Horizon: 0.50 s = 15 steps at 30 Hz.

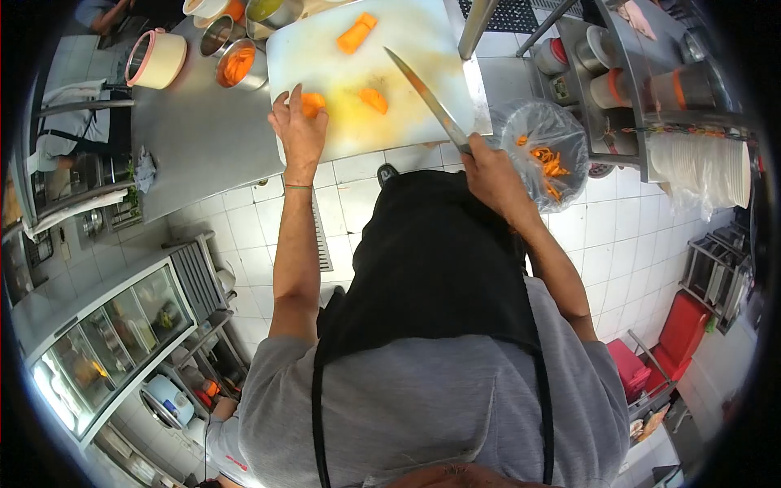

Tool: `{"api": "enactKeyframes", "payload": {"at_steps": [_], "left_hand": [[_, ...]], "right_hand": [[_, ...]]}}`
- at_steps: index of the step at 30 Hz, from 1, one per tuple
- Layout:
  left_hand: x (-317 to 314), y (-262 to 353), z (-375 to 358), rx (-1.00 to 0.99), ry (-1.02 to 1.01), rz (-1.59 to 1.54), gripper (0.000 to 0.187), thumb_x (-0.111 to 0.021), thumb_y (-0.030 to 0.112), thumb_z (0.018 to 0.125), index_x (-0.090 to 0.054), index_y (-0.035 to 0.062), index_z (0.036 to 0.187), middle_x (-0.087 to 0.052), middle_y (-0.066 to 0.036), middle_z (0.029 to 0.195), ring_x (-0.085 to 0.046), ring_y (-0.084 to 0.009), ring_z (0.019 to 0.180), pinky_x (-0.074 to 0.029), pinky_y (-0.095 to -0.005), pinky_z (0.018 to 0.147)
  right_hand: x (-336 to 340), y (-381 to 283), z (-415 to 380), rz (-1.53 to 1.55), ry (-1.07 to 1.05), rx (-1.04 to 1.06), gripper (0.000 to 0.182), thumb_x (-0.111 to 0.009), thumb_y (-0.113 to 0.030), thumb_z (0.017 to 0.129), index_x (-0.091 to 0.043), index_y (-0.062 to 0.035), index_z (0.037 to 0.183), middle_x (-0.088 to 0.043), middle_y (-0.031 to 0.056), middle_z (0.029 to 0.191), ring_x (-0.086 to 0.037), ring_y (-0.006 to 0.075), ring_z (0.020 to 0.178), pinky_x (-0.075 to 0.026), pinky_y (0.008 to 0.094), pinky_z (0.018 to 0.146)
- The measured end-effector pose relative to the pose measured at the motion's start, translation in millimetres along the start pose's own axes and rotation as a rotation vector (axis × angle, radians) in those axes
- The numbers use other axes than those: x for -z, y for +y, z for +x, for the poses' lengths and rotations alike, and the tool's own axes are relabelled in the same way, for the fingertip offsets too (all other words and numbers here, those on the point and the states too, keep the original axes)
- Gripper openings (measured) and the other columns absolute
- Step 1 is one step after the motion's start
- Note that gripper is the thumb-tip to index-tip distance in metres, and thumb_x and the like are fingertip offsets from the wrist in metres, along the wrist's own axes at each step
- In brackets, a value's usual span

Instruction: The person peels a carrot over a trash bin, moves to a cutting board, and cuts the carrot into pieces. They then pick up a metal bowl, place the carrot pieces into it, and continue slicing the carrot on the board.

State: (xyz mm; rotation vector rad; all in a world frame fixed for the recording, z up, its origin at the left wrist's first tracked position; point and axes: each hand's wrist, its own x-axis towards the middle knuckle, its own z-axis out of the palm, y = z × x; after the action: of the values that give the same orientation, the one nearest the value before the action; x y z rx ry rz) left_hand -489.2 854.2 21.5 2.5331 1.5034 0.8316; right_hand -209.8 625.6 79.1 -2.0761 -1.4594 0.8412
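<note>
Head view: the right hand (pixel 498 180) grips a long steel knife (pixel 434 103), apart from the left hand (pixel 301 134), likely sparing its fingers, which touch a cut orange piece (pixel 312 103); a clear-lined bin (pixel 569 130) sits just beside the white plastic board (pixel 423 32), probably for scraps; bare board surrounds two orange chunks (pixel 373 101) (pixel 356 34); a steel bowl (pixel 259 75) hems the board's far left.

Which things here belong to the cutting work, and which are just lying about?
Part of it:
- left hand, on an orange piece
- right hand, holding the knife
- cutting board
- bowl of orange pieces
- bin with orange scraps

Seemingly lying about:
- grey cloth
- red chair
</note>
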Motion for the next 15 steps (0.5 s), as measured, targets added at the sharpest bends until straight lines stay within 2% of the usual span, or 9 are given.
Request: {"api": "enactKeyframes", "payload": {"at_steps": [2, 3, 5, 9, 12, 13, 15], "left_hand": [[10.3, 27.7, 8.7, 0.033, -0.095, -0.13, 0.055, -0.079, 0.01, 0.082, -0.062, 0.0077, 0.135, -0.056, -0.019, 0.129, -0.057, -0.033, 0.118, -0.048, -0.042, 0.097], [10.4, 45.6, 10.8, -0.012, -0.177, -0.207, 0.059, -0.082, 0.012, 0.081, -0.061, 0.0099, 0.137, -0.056, -0.018, 0.129, -0.058, -0.0324, 0.118, -0.05, -0.0399, 0.095], [2.8, 78.3, 10.6, -0.074, -0.209, -0.338, 0.057, -0.084, 0.014, 0.08, -0.064, 0.0085, 0.133, -0.059, -0.018, 0.122, -0.06, -0.0315, 0.112, -0.051, -0.0393, 0.092], [-16.7, 68.2, 18.6, -0.1, -0.409, -0.416, 0.044, -0.084, 0.018, 0.084, -0.069, 0.0058, 0.123, -0.066, -0.012, 0.105, -0.065, -0.0244, 0.097, -0.054, -0.035, 0.085], [-20.2, 62.2, 24.9, 0.3, -0.608, -0.647, 0.028, -0.079, 0.023, 0.092, -0.073, 0.0051, 0.113, -0.068, -0.006, 0.096, -0.066, -0.0162, 0.086, -0.054, -0.0305, 0.076], [-19.9, 60.1, 31.3, 0.367, -0.722, -0.668, 0.029, -0.071, 0.025, 0.1, -0.07, 0.0014, 0.115, -0.067, -0.004, 0.095, -0.063, -0.0116, 0.081, -0.052, -0.027, 0.071], [-20.8, 57.8, 36.6, 0.581, -0.798, -1.055, 0.032, -0.068, 0.025, 0.101, -0.068, -0.0024, 0.118, -0.066, -0.004, 0.094, -0.061, -0.0121, 0.078, -0.051, -0.027, 0.069]], "right_hand": [[-1.3, 16.9, -4.7, -0.004, -0.009, -0.049, 0.019, -0.058, -0.014, 0.099, -0.05, 0.0005, 0.108, -0.065, 0.0347, 0.077, -0.064, 0.0569, 0.081, -0.049, 0.0641, 0.072], [0.1, 20.7, -8.6, 0.057, -0.01, -0.053, 0.02, -0.06, -0.014, 0.098, -0.051, 0.0006, 0.108, -0.065, 0.0351, 0.078, -0.064, 0.0573, 0.082, -0.05, 0.0637, 0.073], [0.7, 25.0, -14.2, 0.024, -0.039, -0.087, 0.02, -0.061, -0.013, 0.098, -0.05, 0.0005, 0.108, -0.065, 0.0353, 0.079, -0.064, 0.057, 0.083, -0.05, 0.0632, 0.073], [-3.9, 30.5, -19.9, 0.042, -0.056, -0.12, 0.022, -0.063, -0.014, 0.097, -0.051, 0.0018, 0.107, -0.065, 0.0361, 0.083, -0.063, 0.0582, 0.087, -0.05, 0.0627, 0.075], [-6.2, 32.6, -18.6, 0.094, -0.02, -0.07, 0.024, -0.064, -0.019, 0.097, -0.053, 0.0018, 0.105, -0.067, 0.0291, 0.076, -0.069, 0.0486, 0.072, -0.054, 0.0551, 0.061], [-1.9, 29.0, -16.6, 0.17, -0.096, -0.188, 0.025, -0.065, -0.02, 0.098, -0.054, 0.0014, 0.104, -0.067, 0.025, 0.075, -0.068, 0.0416, 0.066, -0.053, 0.0506, 0.055], [12.3, 20.7, -13.0, 0.316, -0.249, -0.418, 0.027, -0.066, -0.024, 0.098, -0.055, 0.0006, 0.102, -0.067, 0.0167, 0.072, -0.067, 0.0278, 0.053, -0.052, 0.0416, 0.042]]}}
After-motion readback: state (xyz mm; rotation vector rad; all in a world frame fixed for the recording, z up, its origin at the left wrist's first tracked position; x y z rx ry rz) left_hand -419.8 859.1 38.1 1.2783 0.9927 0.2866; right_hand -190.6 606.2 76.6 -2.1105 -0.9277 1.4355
